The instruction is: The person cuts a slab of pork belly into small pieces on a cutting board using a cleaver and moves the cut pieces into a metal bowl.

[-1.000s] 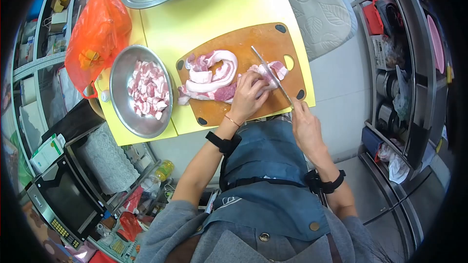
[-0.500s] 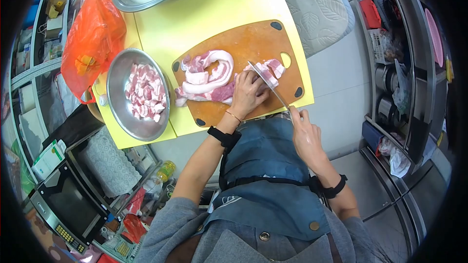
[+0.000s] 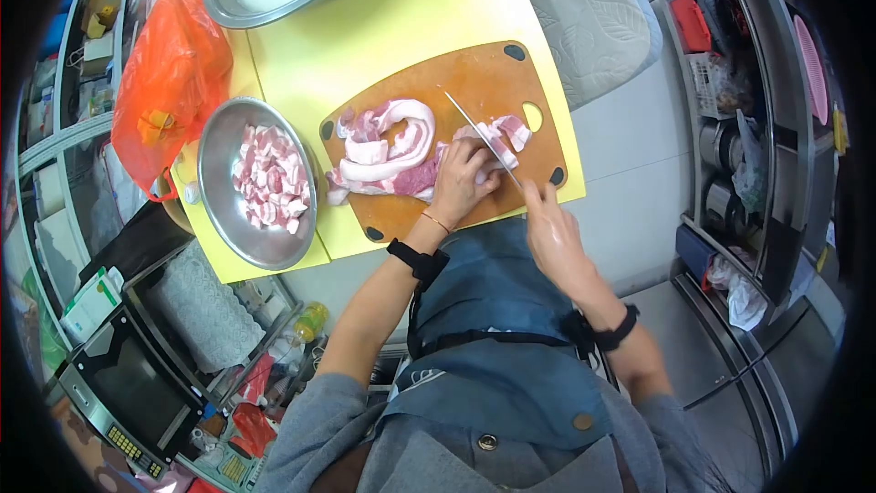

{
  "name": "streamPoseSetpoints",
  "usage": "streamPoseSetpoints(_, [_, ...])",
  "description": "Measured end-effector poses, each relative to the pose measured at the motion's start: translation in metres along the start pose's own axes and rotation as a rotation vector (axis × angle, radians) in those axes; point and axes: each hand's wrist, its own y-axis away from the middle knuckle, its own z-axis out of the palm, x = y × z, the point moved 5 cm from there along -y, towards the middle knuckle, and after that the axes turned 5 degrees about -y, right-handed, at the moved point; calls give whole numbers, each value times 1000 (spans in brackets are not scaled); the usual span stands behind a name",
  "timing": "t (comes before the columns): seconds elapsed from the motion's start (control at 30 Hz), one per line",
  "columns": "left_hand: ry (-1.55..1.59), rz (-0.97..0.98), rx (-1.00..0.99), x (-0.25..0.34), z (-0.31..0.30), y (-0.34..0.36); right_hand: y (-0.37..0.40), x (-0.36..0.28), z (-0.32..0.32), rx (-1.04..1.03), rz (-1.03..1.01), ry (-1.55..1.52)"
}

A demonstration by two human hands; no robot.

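My right hand (image 3: 553, 236) is closed round the handle of a knife (image 3: 476, 128), whose blade lies across a strip of raw meat. My left hand (image 3: 464, 184) presses the meat with curled fingers just left of the blade. A long curled piece of meat (image 3: 415, 141) lies on the brown cutting board (image 3: 465, 68), left of my left hand. Cut pieces (image 3: 513, 131) lie right of the knife, near the board's handle hole. At the left, a metal bowl (image 3: 215, 190) holds many cubes of meat.
The board and bowl stand on a yellow table (image 3: 351, 55). A large metal basin (image 3: 233, 11) is at the far edge, with a red plastic bag (image 3: 178, 73) at the left. Shelves flank both sides, and a padded mat (image 3: 584, 27) lies beyond the table's right edge.
My right hand has moved left and slightly forward with the knife; the blade tip now reaches farther over the board. My left hand has stayed on the meat.
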Motion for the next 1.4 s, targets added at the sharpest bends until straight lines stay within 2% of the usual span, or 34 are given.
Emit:
streamPoseSetpoints(0.13, [60,-1,-16,-5,1,0,35,8,0,-129,179,11])
streamPoseSetpoints(0.23, [92,23,-26,-5,3,0,-7,6,7,-12,-6,5])
streamPoseSetpoints(0.33, [68,31,-4,-4,-2,-2,-30,6,11,-12,-63,-10])
streamPoseSetpoints(0.47, [114,16,-33,-7,3,2,25,24,8,-88,120,-52])
streamPoseSetpoints(0.57, [121,17,-30,-10,3,2,17,22,12,-89,134,-81])
streamPoseSetpoints(0.63, [109,33,-19,-8,1,-1,-20,13,22,14,-11,-29])
streamPoseSetpoints(0.7, [84,56,-12,-4,-5,-5,-57,-6,20,74,-65,-20])
streamPoseSetpoints(0.8, [92,105,-113,-5,1,2,-78,-8,29,20,-55,19])
streamPoseSetpoints(0.87, [93,101,-111,-7,1,5,-58,-4,25,6,-18,19])
streamPoseSetpoints(0.97, [105,-14,-47,-12,-1,3,1,14,16,42,-25,25])
streamPoseSetpoints(1.03, [101,-114,-27,-13,1,6,24,27,21,7,38,24])
streamPoseSetpoints(1.07, [113,-73,-7,-10,0,6,30,27,22,-11,72,18])
streamPoseSetpoints(1.2, [59,98,-84,4,-2,8,-18,16,17,121,-59,33])
streamPoseSetpoints(1.3, [-60,204,-56,13,-17,10,-45,9,8,202,-111,22])
streamPoseSetpoints(1.37, [-134,130,32,9,-30,12,-42,5,-7,277,-113,1])
streamPoseSetpoints(1.4, [-109,65,64,4,-33,12,-35,3,-12,234,-94,-30])
